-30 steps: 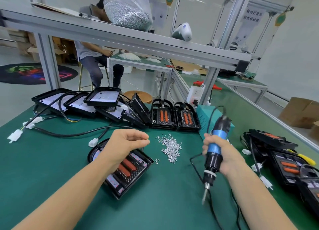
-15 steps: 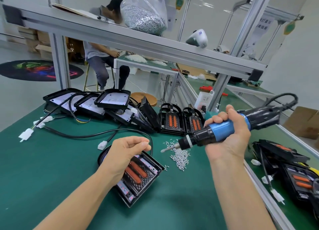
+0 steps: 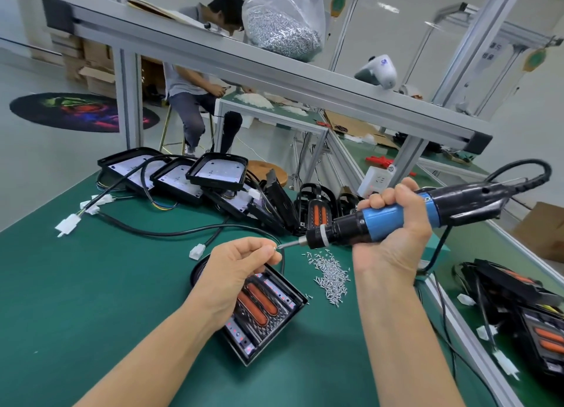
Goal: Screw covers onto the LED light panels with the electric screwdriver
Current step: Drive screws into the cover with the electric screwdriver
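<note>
now the right hand (image 3: 393,238) grips the screwdriver (image 3: 396,217), bit meeting a screw (image 3: 275,247) pinched by the left hand (image 3: 235,272).

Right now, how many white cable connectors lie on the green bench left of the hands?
3: one nearest the left edge, one behind it beside the panel stack, one just beyond the left hand. Cables may hide more.
</note>
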`<state>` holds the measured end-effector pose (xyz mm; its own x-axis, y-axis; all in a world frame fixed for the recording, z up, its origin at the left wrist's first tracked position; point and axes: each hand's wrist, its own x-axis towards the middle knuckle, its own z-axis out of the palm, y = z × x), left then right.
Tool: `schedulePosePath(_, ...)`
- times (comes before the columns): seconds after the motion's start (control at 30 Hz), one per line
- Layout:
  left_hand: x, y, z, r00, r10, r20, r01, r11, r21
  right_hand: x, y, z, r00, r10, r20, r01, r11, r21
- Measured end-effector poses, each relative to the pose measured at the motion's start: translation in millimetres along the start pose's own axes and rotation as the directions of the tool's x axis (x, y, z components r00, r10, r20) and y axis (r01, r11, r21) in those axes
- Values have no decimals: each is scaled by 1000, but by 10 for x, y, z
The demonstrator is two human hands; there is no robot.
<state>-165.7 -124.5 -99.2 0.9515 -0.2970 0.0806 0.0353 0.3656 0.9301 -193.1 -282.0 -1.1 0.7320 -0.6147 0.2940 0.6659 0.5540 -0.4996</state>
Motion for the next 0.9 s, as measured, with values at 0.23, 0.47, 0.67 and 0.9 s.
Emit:
schedulePosePath(0.23, -7, -3, 2, 999, 2, -33, -2, 1000, 12, -30, -1, 31, 1000, 9, 23, -10, 1000, 25)
schedulePosePath(0.47, -20, -13, 26, 1000, 2, -30, -2, 1000, 11, -41, 1, 18, 1000, 14, 8, -14, 1000, 7)
schedulePosePath(0.67, -14, -38, 56, 997, 42, -60, -43, 999, -21, -39, 23, -7, 1000, -8, -6, 8, 1000, 6)
schedulePosePath(0.9, 1, -67, 107, 987, 108, -118, -105, 994, 30, -32, 68, -22, 999, -37, -7, 37, 999, 6)
